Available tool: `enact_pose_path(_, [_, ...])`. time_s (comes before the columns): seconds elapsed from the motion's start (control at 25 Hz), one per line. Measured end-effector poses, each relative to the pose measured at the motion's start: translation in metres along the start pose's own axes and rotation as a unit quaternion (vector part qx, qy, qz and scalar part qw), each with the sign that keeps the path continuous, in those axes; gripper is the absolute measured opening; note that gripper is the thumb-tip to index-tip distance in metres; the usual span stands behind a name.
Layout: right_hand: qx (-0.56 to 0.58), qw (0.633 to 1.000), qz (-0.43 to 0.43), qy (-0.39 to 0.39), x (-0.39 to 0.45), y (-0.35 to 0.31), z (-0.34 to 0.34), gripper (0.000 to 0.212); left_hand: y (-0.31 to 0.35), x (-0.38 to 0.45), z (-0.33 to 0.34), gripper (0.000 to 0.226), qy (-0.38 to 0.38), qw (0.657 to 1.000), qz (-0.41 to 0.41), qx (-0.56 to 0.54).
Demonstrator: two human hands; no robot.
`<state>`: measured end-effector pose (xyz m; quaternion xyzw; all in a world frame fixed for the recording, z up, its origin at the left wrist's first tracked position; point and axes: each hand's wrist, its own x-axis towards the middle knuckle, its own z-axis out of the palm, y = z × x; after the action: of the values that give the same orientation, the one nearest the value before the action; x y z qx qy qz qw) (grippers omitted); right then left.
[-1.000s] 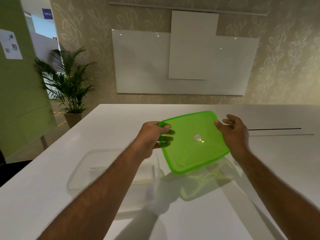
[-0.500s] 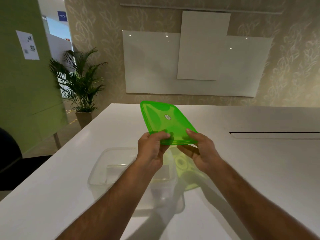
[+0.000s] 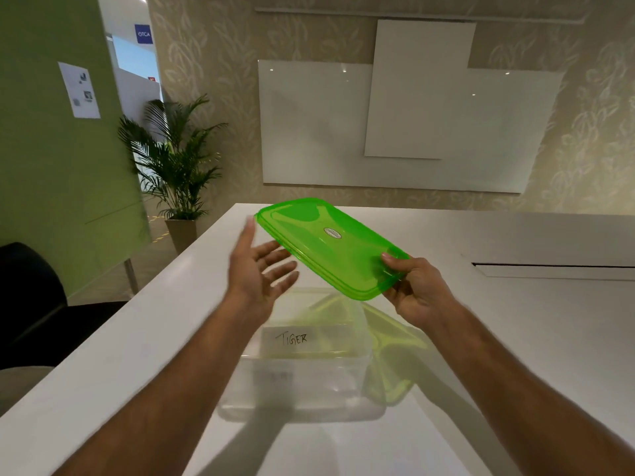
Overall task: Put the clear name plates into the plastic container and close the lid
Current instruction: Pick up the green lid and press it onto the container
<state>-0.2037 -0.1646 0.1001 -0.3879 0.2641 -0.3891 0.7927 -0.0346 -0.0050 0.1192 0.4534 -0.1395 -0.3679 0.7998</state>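
While the white table (image 3: 515, 338) bears our clear container (image 3: 302, 383), name plates (image 3: 292, 338) inside, we pinch the green lid (image 3: 330, 245) above it with our right hand (image 3: 417, 290); left hand (image 3: 261, 269) spread, not gripping. One-handed, it could tilt and seat crooked.

- L hand (image 3: 259, 269): held open, palm up, fingers spread, nothing gripped.
- R hand (image 3: 417, 286): fingers curled, thumb pinched on top.
- Both forearms extended fwd, bare.
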Motion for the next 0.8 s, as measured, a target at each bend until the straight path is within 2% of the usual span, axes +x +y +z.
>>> enact_pose_path(0.12, [-0.048,0.998,0.026,-0.028,0.002,-0.004,-0.006,0.028,0.028,0.014,-0.035,0.061,0.024,0.999,-0.015,0.03])
enact_pose_path(0.28, [-0.106,0.99,0.052,-0.076,-0.002,-0.001,-0.002,0.029,0.041,0.028,-0.063,0.045,0.037,0.978,-0.004,0.204])
enact_pose_path(0.44, [-0.14,0.985,0.065,-0.079,-0.001,0.013,0.004,0.035,0.039,0.026,-0.072,0.039,0.039,0.96,0.024,0.275])
enact_pose_path(0.52, [-0.154,0.985,0.047,-0.061,-0.003,0.024,0.009,0.029,0.034,0.023,-0.074,0.03,0.058,0.947,0.058,0.311])
enact_pose_path(0.68, [-0.207,0.976,-0.06,-0.017,-0.003,0.038,0.016,0.018,0.026,0.012,-0.08,0.015,0.05,0.916,0.128,0.378])
enact_pose_path(0.8, [-0.213,0.976,-0.04,-0.016,0.0,0.043,0.016,0.017,0.022,0.008,-0.088,0.01,0.052,0.896,0.151,0.414])
